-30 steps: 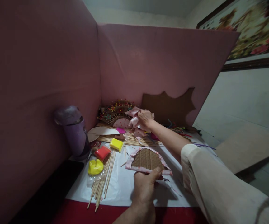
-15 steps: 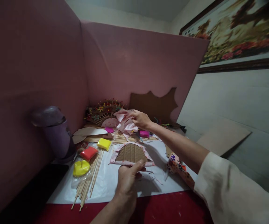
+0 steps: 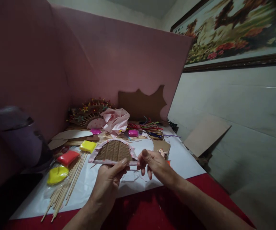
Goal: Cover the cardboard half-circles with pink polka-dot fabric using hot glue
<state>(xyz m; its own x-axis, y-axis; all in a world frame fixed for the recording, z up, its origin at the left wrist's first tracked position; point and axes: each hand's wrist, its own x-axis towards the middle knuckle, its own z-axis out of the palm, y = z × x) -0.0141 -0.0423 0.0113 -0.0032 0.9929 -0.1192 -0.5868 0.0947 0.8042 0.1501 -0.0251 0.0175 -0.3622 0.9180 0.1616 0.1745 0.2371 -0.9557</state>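
Note:
My left hand (image 3: 110, 179) pinches a half-round piece of corrugated cardboard (image 3: 114, 151) by its straight lower edge, thumb on top. Pink patterned fabric is folded over the piece's rim, and the brown middle shows bare. At its right corner is my right hand (image 3: 156, 167), palm turned in, with the thumb apart from loosely bent fingers and nothing visible in them. Whether those fingertips touch the corner I cannot tell. Beyond the piece lies a crumpled pink cloth (image 3: 116, 119), beside a fan-shaped cardboard work (image 3: 90, 111) set with sticks and coloured beads.
Yellow (image 3: 87, 146) and red clay packs (image 3: 68, 157) lie on the left with thin wooden sticks (image 3: 73, 179). A purple bin (image 3: 23, 140) stands far left. Pink panels wall the back and left. A jagged cardboard sheet (image 3: 140, 103) leans behind; coloured pipe cleaners (image 3: 147, 124) lie before it.
My right hand has let go of the pink cloth, leaving it at the back, and has come down to the cardboard piece's right corner. The view has turned right.

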